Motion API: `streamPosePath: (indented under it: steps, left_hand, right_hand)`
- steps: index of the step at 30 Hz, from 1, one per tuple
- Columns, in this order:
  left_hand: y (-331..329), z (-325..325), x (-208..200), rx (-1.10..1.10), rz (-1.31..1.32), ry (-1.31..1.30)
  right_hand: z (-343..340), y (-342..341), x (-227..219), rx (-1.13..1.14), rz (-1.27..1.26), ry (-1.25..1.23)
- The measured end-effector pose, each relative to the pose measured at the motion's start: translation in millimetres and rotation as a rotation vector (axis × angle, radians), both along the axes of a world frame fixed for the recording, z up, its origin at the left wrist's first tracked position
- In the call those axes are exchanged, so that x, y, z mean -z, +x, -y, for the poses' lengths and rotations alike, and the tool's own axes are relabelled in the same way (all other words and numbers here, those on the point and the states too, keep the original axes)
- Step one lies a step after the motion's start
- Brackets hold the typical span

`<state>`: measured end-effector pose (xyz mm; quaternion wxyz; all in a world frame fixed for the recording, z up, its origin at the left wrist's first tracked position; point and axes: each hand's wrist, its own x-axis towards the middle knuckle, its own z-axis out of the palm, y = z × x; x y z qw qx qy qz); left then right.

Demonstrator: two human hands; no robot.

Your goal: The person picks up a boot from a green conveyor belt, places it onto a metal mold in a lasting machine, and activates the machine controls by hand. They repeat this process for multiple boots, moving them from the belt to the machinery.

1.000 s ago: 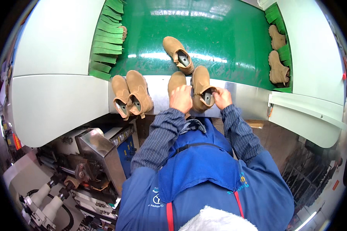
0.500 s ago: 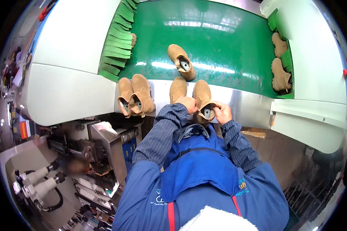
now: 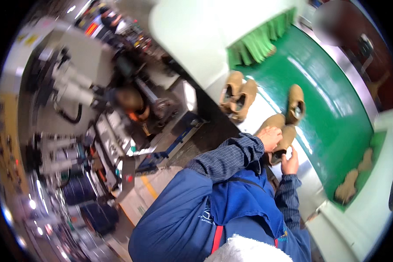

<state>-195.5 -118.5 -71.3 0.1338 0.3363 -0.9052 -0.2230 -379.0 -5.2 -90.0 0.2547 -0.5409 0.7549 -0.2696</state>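
Observation:
Two tan ankle boots stand side by side at the metal ledge in front of me: the left boot and the right boot, whose dark opening faces me. Across them lies my left hand, its fingers closed at the collar of the right boot. My right hand is at the other side of that collar, thumb and forefinger apart. A single tan boot stands beyond them on the green surface. To the left, another pair of tan boots rests on the ledge.
The green conveyor belt runs between white machine housings, with a green strip curtain on the left. More tan boots lie near the right opening. Machinery with white cylinders stands to my left. The metal ledge borders the belt.
My view has swung to the left, so the belt and boots now sit tilted at the right. My right hand's thumb and forefinger have parted at the boot's collar; my left stays on it.

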Motion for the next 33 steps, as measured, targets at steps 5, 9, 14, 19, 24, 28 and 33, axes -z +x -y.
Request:
streamPosePath:
  steps: [5,9,14,19,24,28,33]
  left_hand:
    - [147.9,-28.6,-78.0,-0.351,-0.282,0.224]
    - [301.4,-104.3,-126.9,-0.798,-0.403,0.016]
    - [500.6,-232.6,-155.1,-1.411,-0.258,-0.161]
    - [666.0,-358.9,-185.2,-1.783,0.042,-0.426]
    - [782.7,-409.5,-188.2,-2.094,0.304,-0.194]
    - [872.3,-421.5,-143.6,-1.945,0.356,-0.062]
    - [1000.5,-455.8,-77.6,-1.404,0.783,0.005]
  right_hand:
    - [82.8,80.3,-102.1,-0.266,0.207,-0.172]
    - [122.3,221.3,-184.3,-0.676,0.363,-0.295]
    - [130.1,419.3,-222.9,-1.194,0.198,-0.241]
    - [157.2,596.6,-209.6,-1.309,-0.201,-0.073]
    - [189.4,707.7,-170.6,-1.194,-0.65,-0.138]
    - [195.0,722.9,-196.5,-1.155,-0.525,-0.208]
    - [169.2,649.9,-300.0,-1.034,-0.065,-0.524]
